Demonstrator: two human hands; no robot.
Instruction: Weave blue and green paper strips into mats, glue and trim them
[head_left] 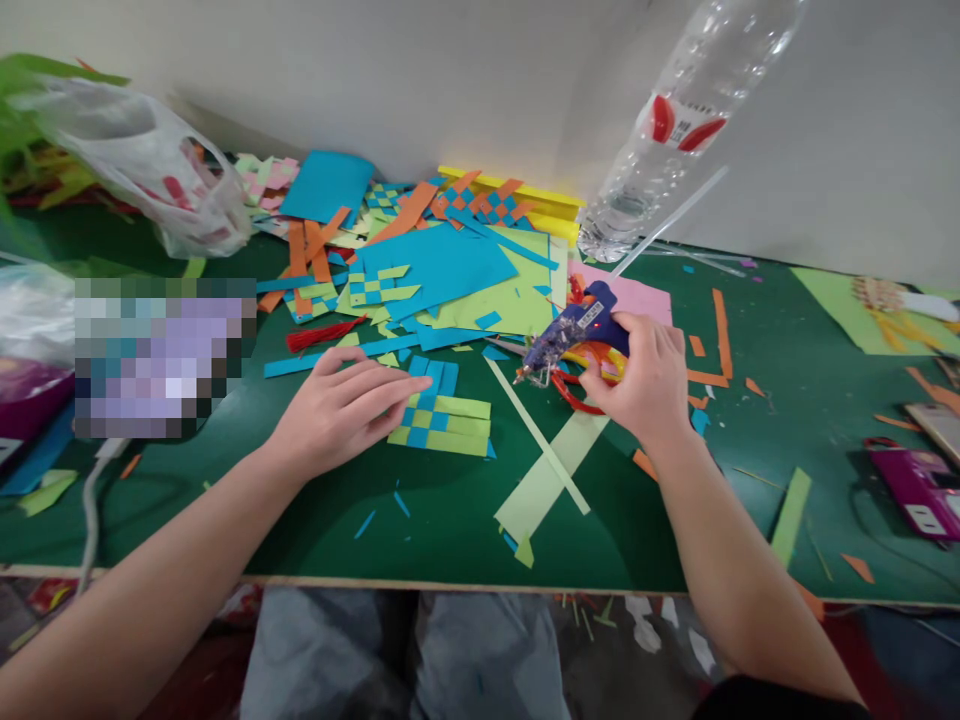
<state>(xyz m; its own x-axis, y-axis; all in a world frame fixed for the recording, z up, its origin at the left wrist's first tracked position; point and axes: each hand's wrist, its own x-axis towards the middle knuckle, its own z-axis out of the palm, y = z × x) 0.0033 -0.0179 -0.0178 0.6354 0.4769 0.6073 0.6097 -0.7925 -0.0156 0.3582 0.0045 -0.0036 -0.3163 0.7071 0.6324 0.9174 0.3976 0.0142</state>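
My right hand [634,375] is closed around the handle of a blue hot glue gun [574,325], whose nozzle points left and down. A clear glue stick [671,222] juts up from its back. Under the gun lie scissors with red and yellow handles [574,390], partly hidden. My left hand [349,405] has its fingers stretched out, with the index fingertip at the upper left part of a woven piece of blue and light green paper strips [442,425]. Whether that fingertip presses on the paper, I cannot tell.
Cut paper sheets and strips [442,270] pile up behind the hands, near a red tassel [324,333]. A tall plastic bottle [660,150] stands at the back right. Left are a plastic bag [165,170] and a blurred-out device with a cable [90,500]. Pale strips [551,475] lie in front.
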